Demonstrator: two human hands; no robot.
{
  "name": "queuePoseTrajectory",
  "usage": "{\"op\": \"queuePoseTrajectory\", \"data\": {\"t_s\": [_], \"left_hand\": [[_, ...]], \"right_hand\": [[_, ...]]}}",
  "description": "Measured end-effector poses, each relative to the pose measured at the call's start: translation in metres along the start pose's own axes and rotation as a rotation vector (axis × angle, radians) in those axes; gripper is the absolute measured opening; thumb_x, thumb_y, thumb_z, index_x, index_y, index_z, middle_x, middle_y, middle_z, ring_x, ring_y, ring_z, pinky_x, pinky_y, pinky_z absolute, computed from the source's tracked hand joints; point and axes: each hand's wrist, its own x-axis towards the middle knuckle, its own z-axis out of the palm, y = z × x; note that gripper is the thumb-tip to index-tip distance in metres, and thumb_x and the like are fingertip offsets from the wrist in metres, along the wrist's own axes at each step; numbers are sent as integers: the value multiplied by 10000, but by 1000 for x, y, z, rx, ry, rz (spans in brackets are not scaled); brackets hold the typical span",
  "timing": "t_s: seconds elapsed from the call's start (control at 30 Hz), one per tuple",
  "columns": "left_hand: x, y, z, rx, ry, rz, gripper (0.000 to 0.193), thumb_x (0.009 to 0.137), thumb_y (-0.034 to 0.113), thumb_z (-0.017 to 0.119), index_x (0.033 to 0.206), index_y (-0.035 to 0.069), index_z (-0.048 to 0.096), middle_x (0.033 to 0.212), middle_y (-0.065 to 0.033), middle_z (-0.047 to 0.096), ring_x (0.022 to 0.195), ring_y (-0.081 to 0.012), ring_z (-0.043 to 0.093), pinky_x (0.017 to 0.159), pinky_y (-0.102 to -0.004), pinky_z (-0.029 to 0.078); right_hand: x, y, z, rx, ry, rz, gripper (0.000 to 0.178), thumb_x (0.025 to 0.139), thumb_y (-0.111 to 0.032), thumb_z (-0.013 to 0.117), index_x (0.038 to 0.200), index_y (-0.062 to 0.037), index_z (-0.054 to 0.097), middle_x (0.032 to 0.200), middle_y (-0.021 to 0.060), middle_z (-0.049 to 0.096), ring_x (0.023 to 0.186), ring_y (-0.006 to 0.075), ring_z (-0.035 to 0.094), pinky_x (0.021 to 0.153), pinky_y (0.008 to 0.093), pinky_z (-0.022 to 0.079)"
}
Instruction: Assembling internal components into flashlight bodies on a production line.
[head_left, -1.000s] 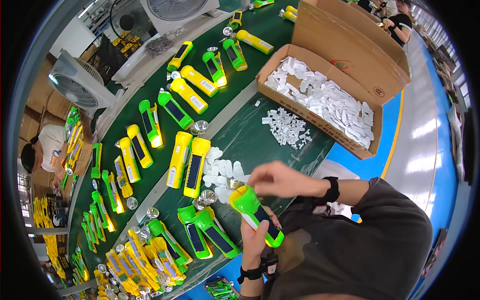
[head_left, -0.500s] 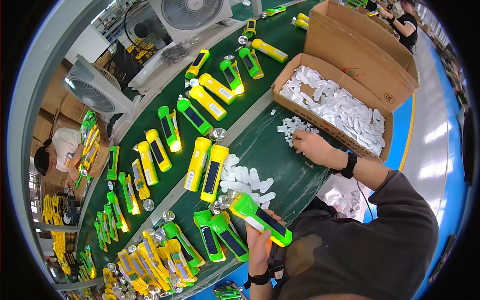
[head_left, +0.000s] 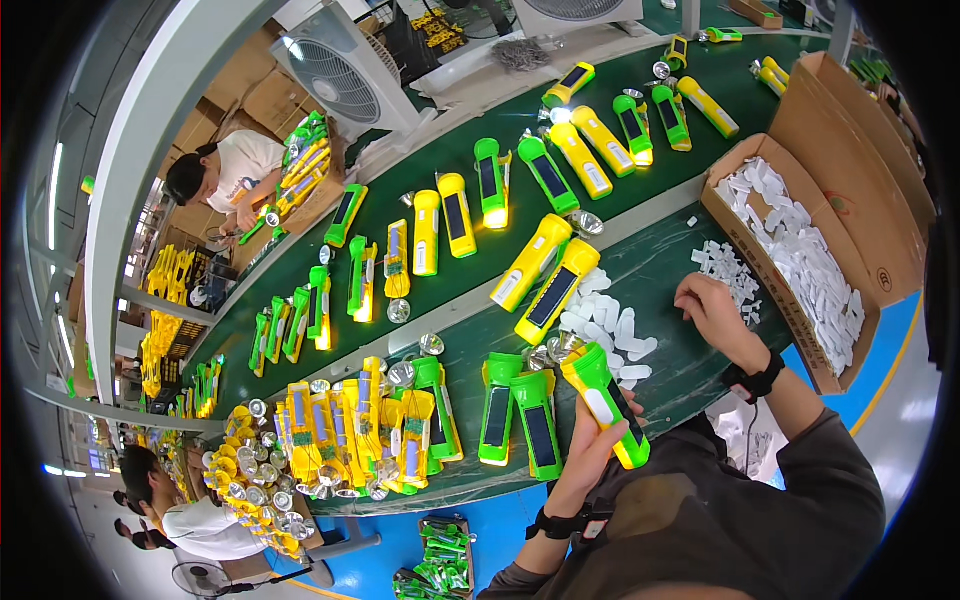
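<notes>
My left hand [head_left: 590, 442] grips a green-and-yellow flashlight [head_left: 603, 398] with a dark solar panel on its side, near the table's front edge. My right hand [head_left: 712, 308] hovers just left of a heap of small white plastic pieces [head_left: 728, 266]. Its fingers are drawn together; whatever they hold is too small to make out. Between the hands lies a pile of long white plastic strips [head_left: 612, 322]. Two green flashlights [head_left: 540, 425] lie left of the held one, and two yellow flashlights [head_left: 558, 290] lie beyond it. Loose silver reflectors [head_left: 540, 358] sit by the held flashlight's head.
A cardboard box [head_left: 775, 290] full of white strips stands at the right. Opened flashlights with reflectors are heaped at the left [head_left: 350, 425]. Across a metal divider [head_left: 640, 215], several flashlights, some lit, lie on a green belt [head_left: 330, 370]. Other people work at the left.
My right hand has lifted off the small white pieces and drawn back toward me. The left hand still holds the flashlight. My view has swung left, showing more people and the heap there.
</notes>
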Motion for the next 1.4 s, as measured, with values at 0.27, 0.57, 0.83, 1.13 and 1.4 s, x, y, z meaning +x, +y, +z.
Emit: {"op": "queuePoseTrajectory", "data": {"t_s": [0.27, 0.57, 0.83, 1.13, 1.4], "left_hand": [[-1, 1, 7, -37, 105, 55, 566, 804, -58, 484, 1321, 53, 281, 1203, -142, 463, 1096, -264, 526, 956, -454, 455], [13, 11, 20, 235, 277, 158, 550, 824, -60, 584, 1293, 30, 313, 1151, -124, 492, 987, -216, 575, 858, -351, 506], [25, 3, 21, 692, 458, 366, 818, 756, 33, 714, 1381, -31, 190, 1263, -171, 390, 1141, -247, 451, 962, -352, 389], [29, 8, 39, 609, 509, 485, 778, 767, -48, 658, 1394, -29, 199, 1286, -173, 399, 1149, -253, 474, 958, -344, 404], [31, 2, 34, 703, 474, 598, 827, 779, 15, 680, 1408, -29, 145, 1361, -188, 358, 1259, -281, 402, 1044, -378, 333]], "right_hand": [[2, 5, 16, 383, -144, 111, 89, 828, 25, 623, 904, 61, 593, 812, 102, 654, 691, 139, 659, 618, 241, 532], [-1, -29, 23, 632, -191, 181, 142, 865, 25, 594, 941, 6, 475, 803, 115, 662, 738, 166, 679, 608, 242, 541], [-18, -83, 35, 914, -187, 97, 54, 826, 91, 580, 843, 39, 576, 1070, 193, 610, 799, 205, 686, 668, 268, 560], [-23, -99, 53, 904, -135, 144, 39, 768, 65, 639, 767, 26, 634, 1182, 150, 548, 1050, 196, 584, 887, 312, 496], [-33, -117, 67, 984, -126, 291, 12, 796, 36, 649, 806, 39, 643, 1203, 165, 546, 976, 194, 612, 861, 297, 504]]}}
